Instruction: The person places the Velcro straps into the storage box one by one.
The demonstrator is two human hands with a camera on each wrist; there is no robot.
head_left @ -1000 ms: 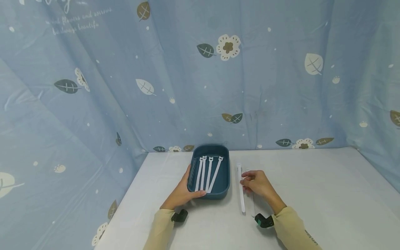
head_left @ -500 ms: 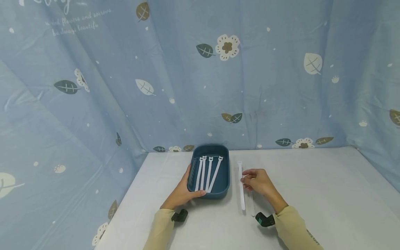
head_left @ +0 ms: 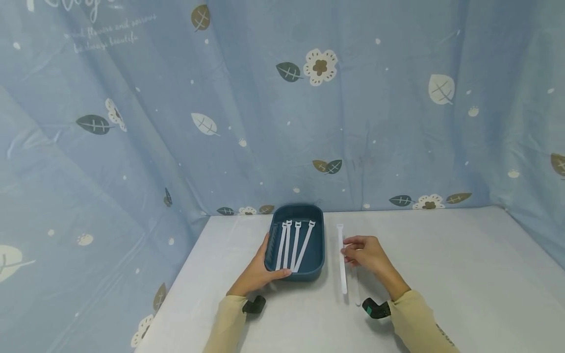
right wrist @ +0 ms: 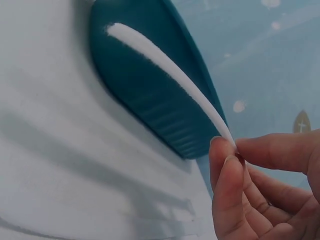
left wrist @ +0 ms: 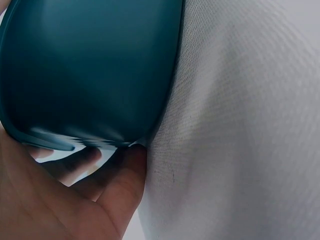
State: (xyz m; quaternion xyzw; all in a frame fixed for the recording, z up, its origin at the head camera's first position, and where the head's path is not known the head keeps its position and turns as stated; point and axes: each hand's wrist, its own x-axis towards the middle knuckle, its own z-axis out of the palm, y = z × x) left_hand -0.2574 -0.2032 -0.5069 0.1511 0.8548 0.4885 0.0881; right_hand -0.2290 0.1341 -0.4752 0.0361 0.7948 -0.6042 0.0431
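Observation:
My left hand (head_left: 256,273) holds a dark teal basket (head_left: 319,245) by its near left corner, thumb over the near rim. The left wrist view shows the fingers (left wrist: 127,180) bent against the wall of the basket (left wrist: 95,70). Several white cable ties (head_left: 296,245) with slotted heads lie side by side inside. To the right of the basket, my right hand (head_left: 366,255) pinches another white cable tie (head_left: 343,277) above the table. In the right wrist view this cable tie (right wrist: 175,72) bends away from the thumb and fingertips. One more cable tie (head_left: 358,291) lies on the table, partly hidden by the right hand.
A white cloth covers the table (head_left: 441,264). Behind it and along the left hangs a blue curtain (head_left: 265,122) with leaf and flower prints, close to the basket's far end. Black wrist cameras (head_left: 376,309) sit at both wrists.
The right hand has risen slightly and shifted a little right, with the pinched cable tie lifting along with it. The left hand and the basket have stayed in place.

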